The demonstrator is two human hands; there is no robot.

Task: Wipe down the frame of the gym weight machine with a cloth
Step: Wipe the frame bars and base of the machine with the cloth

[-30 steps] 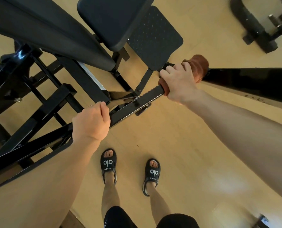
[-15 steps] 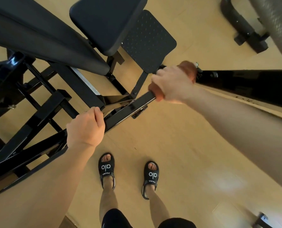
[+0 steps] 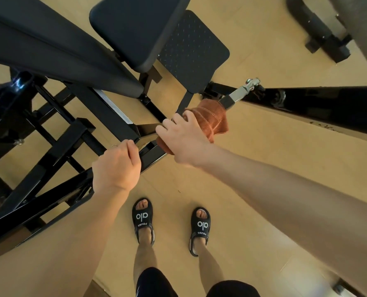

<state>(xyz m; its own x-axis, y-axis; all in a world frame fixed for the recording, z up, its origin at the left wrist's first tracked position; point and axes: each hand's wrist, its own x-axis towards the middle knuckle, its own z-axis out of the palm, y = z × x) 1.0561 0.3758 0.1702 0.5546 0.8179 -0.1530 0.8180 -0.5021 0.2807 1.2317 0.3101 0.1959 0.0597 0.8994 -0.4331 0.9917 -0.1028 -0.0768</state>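
Observation:
A black steel bar of the weight machine frame (image 3: 49, 198) runs from lower left up to a silver pin end (image 3: 245, 88) at centre right. My left hand (image 3: 116, 166) grips this bar at its middle. My right hand (image 3: 182, 140) holds a brown cloth (image 3: 212, 118) wrapped round the same bar, just right of my left hand and below the bar's bare black end. The cloth's loose edge hangs off to the right. The bar under the cloth is hidden.
Black padded seat (image 3: 139, 28) and long pad (image 3: 49, 54) lie above the bar, with a dotted footplate (image 3: 191, 52) beside them. A wide glossy black beam (image 3: 328, 106) runs off right. My sandalled feet (image 3: 144, 219) stand on the tan floor below. Another machine base (image 3: 319, 39) sits top right.
My right hand has slid the cloth down the bar toward my left hand, uncovering the bar's black end and silver pin. My left hand kept its grip.

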